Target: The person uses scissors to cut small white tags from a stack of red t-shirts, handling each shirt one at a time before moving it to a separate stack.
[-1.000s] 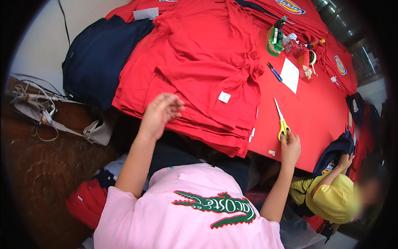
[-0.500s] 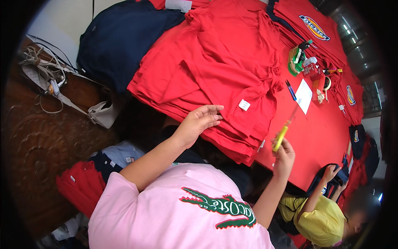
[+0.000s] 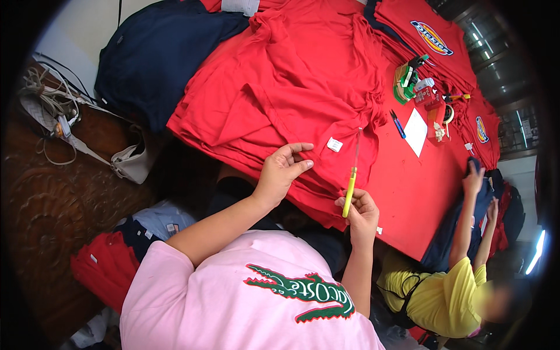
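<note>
Red-covered table [image 3: 408,198] across the upper right, edge bending toward the rim. On it, large stack of red shirts [image 3: 280,93], folded and layered, small white tag [image 3: 334,144] showing near the stack's lower edge. Dark navy garment pile [image 3: 157,52] just beside the stack on the left. Carved dark wooden surface [image 3: 52,221] at far left with a white strap and cords [image 3: 64,122] lying on it. Lower left, red and blue clothing heap [image 3: 116,256] below the table. At right, another person in a yellow shirt [image 3: 449,291], one hand [image 3: 473,178] raised onto dark cloth at the table edge. White paper sheet [image 3: 416,131] on the table, blue pen [image 3: 398,123] just beside it, green tape dispenser [image 3: 405,81] and small clutter farther up, too small to sort out. Left hand [image 3: 281,172] open, fingers loosely spread and curled, resting over the front edge of the shirt stack, near the tag. Right hand [image 3: 360,211] closed around the yellow handle of scissors [image 3: 351,178], held upright just in front of the stack edge, blades pointing up toward the tag; blades thin and blurred, probably closed, hard to confirm.
</note>
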{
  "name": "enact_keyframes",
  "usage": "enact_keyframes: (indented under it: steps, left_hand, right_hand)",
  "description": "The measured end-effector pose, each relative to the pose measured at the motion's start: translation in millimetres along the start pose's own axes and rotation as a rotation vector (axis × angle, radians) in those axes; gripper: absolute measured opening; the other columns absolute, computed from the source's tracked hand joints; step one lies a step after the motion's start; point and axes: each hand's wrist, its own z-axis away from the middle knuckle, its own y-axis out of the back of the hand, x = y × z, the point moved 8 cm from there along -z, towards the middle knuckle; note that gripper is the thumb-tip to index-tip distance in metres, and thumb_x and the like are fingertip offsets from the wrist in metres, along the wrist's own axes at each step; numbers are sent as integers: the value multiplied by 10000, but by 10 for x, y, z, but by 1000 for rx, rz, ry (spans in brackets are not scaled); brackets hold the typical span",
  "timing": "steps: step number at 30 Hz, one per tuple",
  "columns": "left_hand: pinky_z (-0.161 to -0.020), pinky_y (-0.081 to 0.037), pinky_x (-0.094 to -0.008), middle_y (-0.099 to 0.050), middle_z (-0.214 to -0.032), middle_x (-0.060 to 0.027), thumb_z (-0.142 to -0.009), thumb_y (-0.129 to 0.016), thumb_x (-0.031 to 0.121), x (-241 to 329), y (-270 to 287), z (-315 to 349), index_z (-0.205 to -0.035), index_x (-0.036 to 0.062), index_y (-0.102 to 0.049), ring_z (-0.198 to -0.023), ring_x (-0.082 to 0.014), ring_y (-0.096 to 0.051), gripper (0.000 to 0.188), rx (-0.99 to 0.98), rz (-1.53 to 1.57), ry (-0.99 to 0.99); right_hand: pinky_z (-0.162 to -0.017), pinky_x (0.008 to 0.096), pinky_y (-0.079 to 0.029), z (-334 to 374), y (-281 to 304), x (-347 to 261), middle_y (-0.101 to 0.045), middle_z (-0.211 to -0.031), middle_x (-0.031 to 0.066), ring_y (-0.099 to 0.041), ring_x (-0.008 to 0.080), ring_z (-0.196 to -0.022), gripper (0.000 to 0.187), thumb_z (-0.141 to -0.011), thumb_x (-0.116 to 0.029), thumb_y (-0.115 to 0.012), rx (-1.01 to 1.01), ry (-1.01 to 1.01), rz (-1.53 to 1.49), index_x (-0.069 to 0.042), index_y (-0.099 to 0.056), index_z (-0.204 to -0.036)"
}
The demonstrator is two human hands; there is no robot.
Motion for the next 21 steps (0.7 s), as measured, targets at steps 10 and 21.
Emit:
enact_keyframes:
  steps: [10,21]
  left_hand:
    - [-963,-573,-289,-646,-1337,-102,-931,-672,-138,236,-446,212,-1680,67,-251,-1126,-125,-665,883,-235,253,13]
    - [-1047,-467,-294,-331,-1677,-100,-1136,-509,271,448,278,243,-1712,57,-48,-1125,-144,-556,768,47,-194,-325]
  right_hand:
    - [-764,297,-518,-9,-482,-558,-615,-1086,66,-610,157,-905,559,-774,-41,-915,283,661,453,-44,-546,-1194]
    - [-784,239,-510,59,593,-561,-638,-1215,52,-605,86,-974,405,-881,136,-684,509,600,22,-10,-617,-1253]
